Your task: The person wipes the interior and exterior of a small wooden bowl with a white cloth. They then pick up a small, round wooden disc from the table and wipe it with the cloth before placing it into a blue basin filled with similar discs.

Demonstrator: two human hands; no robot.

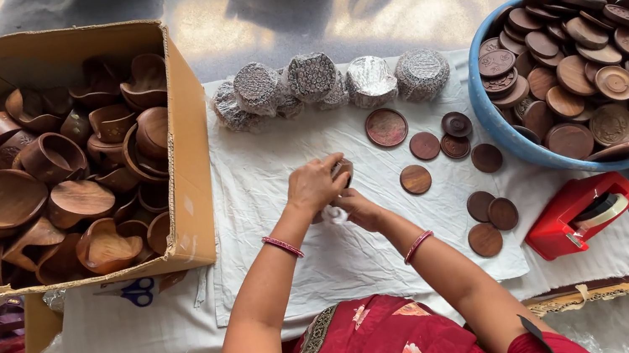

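Note:
My left hand [315, 182] and my right hand [357, 207] meet over the middle of a white cloth [363, 262]. Together they hold a small round wooden disc [342, 168] with a bit of clear film [334, 214] bunched under it. The disc is mostly hidden by my fingers. Several loose brown wooden discs [415, 179] lie on the cloth just right of my hands. Along the cloth's far edge stand several wrapped stacks of discs [312, 77].
A blue bowl [497, 129] heaped with wooden discs is at the right. A cardboard box [187, 130] of wooden cups and dishes stands at the left. A red tape dispenser [580, 213] sits at the near right. Blue-handled scissors [138, 292] lie under the box's edge.

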